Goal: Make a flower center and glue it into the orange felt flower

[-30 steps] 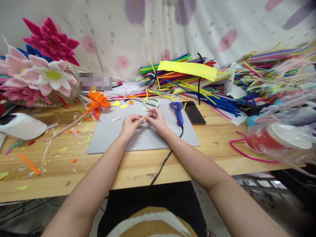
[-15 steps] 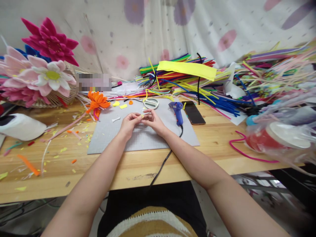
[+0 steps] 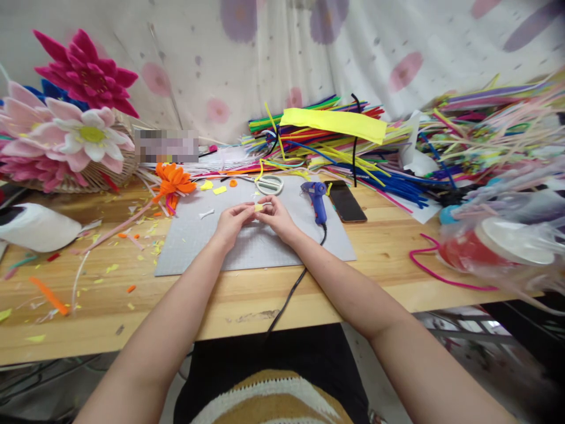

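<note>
Both my hands meet over the grey mat [image 3: 189, 253]. Between their fingertips is a small yellow piece [image 3: 258, 207], perhaps felt or foam. My left hand [image 3: 233, 225] pinches it from one side, and my right hand [image 3: 279, 219] has its fingers closed on the other side. A thin white strip seems to run by the right fingers, partly hidden. Just beyond the hands lie scissors [image 3: 270, 185] with pale handles. To the right rests a blue glue gun [image 3: 316, 201], its black cord trailing under my right forearm. A small white piece [image 3: 206, 214] lies left of my hands.
An orange fuzzy flower [image 3: 173, 184] stands at the mat's back left, near large pink and white flowers [image 3: 88, 134]. A phone [image 3: 346, 201] lies beside the glue gun. Coloured pipe cleaners [image 3: 388, 184] pile up behind. Yellow and orange scraps [image 3: 131, 288] litter the left side.
The yellow piece shows more clearly between my fingertips, and both hands have shifted very slightly. The things on the table have stayed put.
</note>
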Motion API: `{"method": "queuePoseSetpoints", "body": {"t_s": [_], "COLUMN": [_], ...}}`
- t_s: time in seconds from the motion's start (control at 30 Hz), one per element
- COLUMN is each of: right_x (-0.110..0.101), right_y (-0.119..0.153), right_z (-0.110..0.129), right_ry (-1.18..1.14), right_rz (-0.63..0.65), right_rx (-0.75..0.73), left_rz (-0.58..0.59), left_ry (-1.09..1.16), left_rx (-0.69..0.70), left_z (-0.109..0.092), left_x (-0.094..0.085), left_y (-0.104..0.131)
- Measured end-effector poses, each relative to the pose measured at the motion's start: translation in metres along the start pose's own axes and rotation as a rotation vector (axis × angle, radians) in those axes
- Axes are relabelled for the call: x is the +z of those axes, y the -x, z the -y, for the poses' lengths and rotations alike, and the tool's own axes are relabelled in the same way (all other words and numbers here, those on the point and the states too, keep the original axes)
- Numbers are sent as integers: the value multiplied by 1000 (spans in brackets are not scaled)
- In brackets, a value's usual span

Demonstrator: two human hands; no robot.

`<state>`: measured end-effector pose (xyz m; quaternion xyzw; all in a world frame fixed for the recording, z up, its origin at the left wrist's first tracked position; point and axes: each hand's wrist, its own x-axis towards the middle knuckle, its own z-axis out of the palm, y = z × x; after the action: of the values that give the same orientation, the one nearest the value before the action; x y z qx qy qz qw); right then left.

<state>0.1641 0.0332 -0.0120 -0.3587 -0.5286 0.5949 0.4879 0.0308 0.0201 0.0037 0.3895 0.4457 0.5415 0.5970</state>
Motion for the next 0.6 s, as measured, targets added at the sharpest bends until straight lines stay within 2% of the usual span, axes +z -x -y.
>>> {"method": "queuePoseSetpoints", "body": {"t_s": [0.1, 0.33, 0.6], "right_x": [1, -3, -1], "right_y": [0, -2, 1], "right_z": [1, -2, 0], "right_ry": [46, 198, 321], "right_rz": [-4, -194, -193], "right_rx": [-6, -111, -195], "left_rz": [0, -92, -137], "left_ry": [-15, -104, -160], "left_rx": [6, 52, 68], "left_z": [1, 5, 5], "left_x": [-1, -1, -1], "left_y": [0, -3, -2]}}
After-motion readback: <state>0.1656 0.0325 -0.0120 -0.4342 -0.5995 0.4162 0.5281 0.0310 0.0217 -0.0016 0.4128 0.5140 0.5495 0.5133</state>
